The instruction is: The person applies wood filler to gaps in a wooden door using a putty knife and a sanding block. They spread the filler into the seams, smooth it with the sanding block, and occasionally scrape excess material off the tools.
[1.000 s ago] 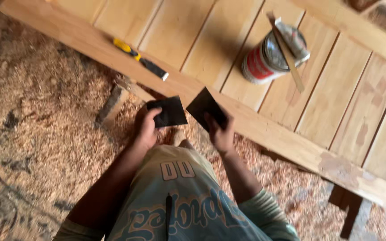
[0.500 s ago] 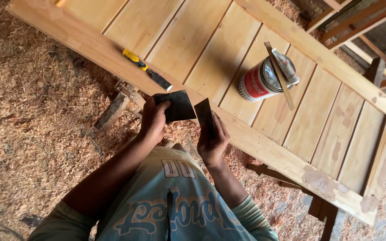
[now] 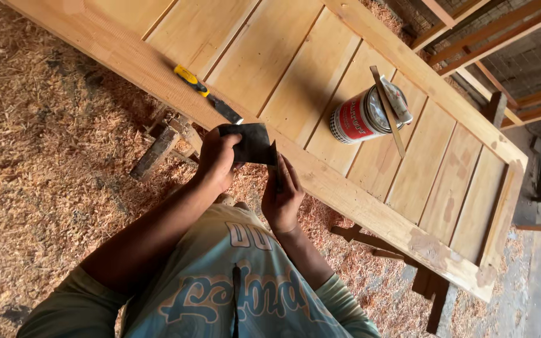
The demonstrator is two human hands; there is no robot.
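My left hand [image 3: 217, 159] grips a dark flat sheet, like sandpaper [image 3: 255, 143], held face-up just in front of the near rail of a wooden door panel [image 3: 320, 75]. My right hand [image 3: 283, 197] holds a second dark piece [image 3: 275, 161] turned edge-on against the first, so little of it shows. Both hands hover close together over my lap, above my patterned shirt [image 3: 233, 294].
On the door lie a yellow-handled scraper [image 3: 208, 94] and a red-and-white can [image 3: 364, 114] with a wooden stick [image 3: 388, 111] across its top. Wood shavings [image 3: 45, 156] cover the floor. A trestle leg [image 3: 158, 150] stands under the door. Timber frames lean at the upper right.
The two dark pieces, held apart and flat a second ago, have come together, the right one turned on edge. The view has shifted, showing more of the door's far end.
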